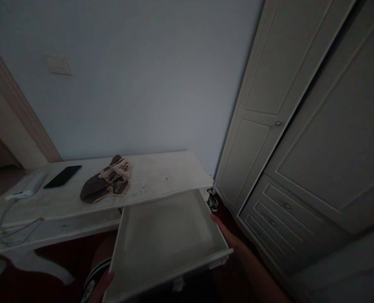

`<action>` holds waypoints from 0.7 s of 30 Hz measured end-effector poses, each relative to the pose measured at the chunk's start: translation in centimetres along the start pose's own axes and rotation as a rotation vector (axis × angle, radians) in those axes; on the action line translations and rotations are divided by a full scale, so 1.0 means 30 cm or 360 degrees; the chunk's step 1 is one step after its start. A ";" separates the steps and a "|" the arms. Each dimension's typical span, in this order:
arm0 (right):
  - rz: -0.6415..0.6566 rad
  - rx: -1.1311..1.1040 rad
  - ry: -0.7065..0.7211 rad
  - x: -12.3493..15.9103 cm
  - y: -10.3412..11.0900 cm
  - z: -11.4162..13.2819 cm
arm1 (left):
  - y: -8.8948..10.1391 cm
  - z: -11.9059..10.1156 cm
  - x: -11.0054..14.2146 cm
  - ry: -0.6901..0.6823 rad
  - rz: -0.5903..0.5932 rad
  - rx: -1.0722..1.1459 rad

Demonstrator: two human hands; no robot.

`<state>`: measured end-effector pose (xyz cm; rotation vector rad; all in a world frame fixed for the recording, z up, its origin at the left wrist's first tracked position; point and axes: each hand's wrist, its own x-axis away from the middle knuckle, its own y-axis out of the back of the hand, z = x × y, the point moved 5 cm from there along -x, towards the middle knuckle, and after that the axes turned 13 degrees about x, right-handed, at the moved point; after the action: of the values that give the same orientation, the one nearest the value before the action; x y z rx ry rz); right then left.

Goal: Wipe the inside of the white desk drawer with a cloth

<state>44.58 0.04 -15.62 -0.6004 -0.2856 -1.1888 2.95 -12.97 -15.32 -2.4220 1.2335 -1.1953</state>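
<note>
A white drawer (pixel 168 231) sticks far out of the white desk (pixel 161 168), and its plain flat bottom shows. My left hand (pixel 103 287) grips the drawer's left side near the front corner; only part of it is in view. On the opposite side, my right hand (pixel 224 230) is closed on the drawer's right wall, with fingertips at the upper edge and the rest of the fingers hidden outside. The drawer's back end lies at the desk's front edge, partly under the top.
On the desktop lie a crumpled dark brown and beige cloth (pixel 107 181), a dark phone (pixel 62 176) and a white power strip (pixel 27 186) with a cable. White wardrobes (pixel 287 139) stand close on the right. Shoes (pixel 212 201) sit beyond the desk's right end.
</note>
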 end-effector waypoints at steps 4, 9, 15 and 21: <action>0.0007 -0.0129 0.0069 -0.075 0.007 0.054 | -0.024 0.017 -0.023 -0.0054 -0.0122 -0.0001; -0.0009 -0.0301 0.0273 -0.111 0.036 0.083 | -0.123 -0.013 -0.097 -0.0030 0.0086 0.0190; -0.0105 -0.0844 0.0635 -0.091 -0.042 -0.042 | -0.181 -0.085 -0.203 -0.0040 -0.0232 0.0502; -0.0319 -0.0933 0.0816 -0.162 -0.124 -0.033 | -0.200 -0.127 -0.241 -0.0182 -0.0251 0.0661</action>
<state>39.28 2.37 -17.85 -0.7536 0.4659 -1.5863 1.39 -3.01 -14.15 -2.2642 0.6886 -1.1922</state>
